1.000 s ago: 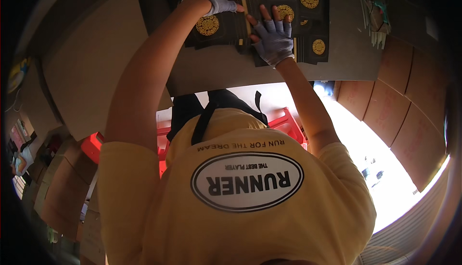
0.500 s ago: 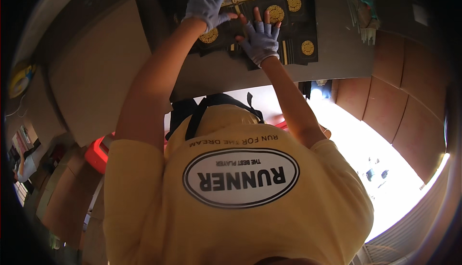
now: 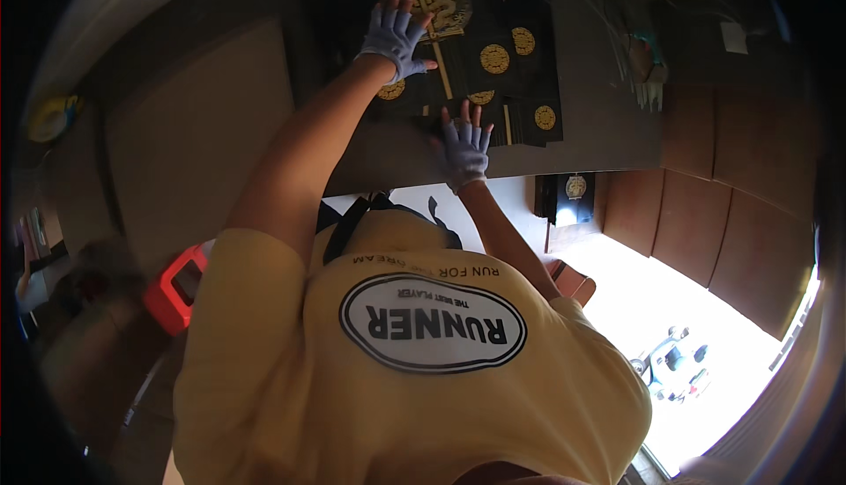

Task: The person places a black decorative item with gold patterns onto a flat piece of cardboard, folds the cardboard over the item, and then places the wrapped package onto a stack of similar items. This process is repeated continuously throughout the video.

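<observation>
Flat black cardboard sheets with round gold emblems [image 3: 507, 58] lie stacked on a grey table [image 3: 599, 124]. My left hand [image 3: 395, 37], in a pale fingerless glove, lies flat with spread fingers on the stack's left part, next to a large gold design [image 3: 449, 5]. My right hand [image 3: 464, 152], gloved the same way, rests with fingers apart on the near edge of the black sheets by the table's front edge. Neither hand grips anything. My yellow shirt fills the lower half of the view.
A large brown cardboard sheet [image 3: 203, 133] lies left of the stack. A red crate [image 3: 181, 282] stands below it on the left. Under the table's edge sits a small black box with a gold emblem [image 3: 573, 196]. Pale small items [image 3: 648, 71] lie at the table's right. Brown panels [image 3: 705, 212] stand at the right.
My right hand has drawn back from the stack's middle to its near edge. My left hand stays spread flat on the upper left of the stack. The view has shifted.
</observation>
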A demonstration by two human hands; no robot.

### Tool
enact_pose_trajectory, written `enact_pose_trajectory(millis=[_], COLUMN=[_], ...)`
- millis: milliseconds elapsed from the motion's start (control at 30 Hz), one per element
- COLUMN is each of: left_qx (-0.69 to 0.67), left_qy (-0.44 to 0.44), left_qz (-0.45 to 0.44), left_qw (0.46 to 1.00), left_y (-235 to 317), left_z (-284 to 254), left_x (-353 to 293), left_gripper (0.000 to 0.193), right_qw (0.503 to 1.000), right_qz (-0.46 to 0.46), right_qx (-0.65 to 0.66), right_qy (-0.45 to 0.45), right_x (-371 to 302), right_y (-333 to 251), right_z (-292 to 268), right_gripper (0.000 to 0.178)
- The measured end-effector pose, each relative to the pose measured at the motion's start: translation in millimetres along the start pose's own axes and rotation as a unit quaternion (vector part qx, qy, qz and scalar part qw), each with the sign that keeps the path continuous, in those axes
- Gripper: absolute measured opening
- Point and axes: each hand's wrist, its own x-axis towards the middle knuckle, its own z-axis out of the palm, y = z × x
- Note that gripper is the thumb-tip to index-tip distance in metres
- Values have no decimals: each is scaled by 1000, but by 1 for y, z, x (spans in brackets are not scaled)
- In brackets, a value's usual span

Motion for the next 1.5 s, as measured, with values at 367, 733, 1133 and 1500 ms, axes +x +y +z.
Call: enact_pose_trajectory(millis=[367, 733, 1133, 1500], left_qx=[-301, -328, -23, -532], left_qy=[356, 258, 75, 249], left_qz=[31, -136, -562, -337], left_qw=[884, 898, 823, 736], left_y=[-81, -222, -378, -428], left_z=[8, 147, 214, 144], left_x=[-122, -459, -495, -456], left_gripper=[52, 15, 44, 29], right_qw=[955, 967, 964, 791], right_qz=[-75, 231, 214, -113], right_qx=[183, 62, 157, 601], right_qy=[221, -83, -20, -17], right_x=[-26, 43, 88, 102], right_y=[-81, -286, -190, -307], right_z=[-10, 51, 19, -18], right_gripper=[29, 61, 37, 65])
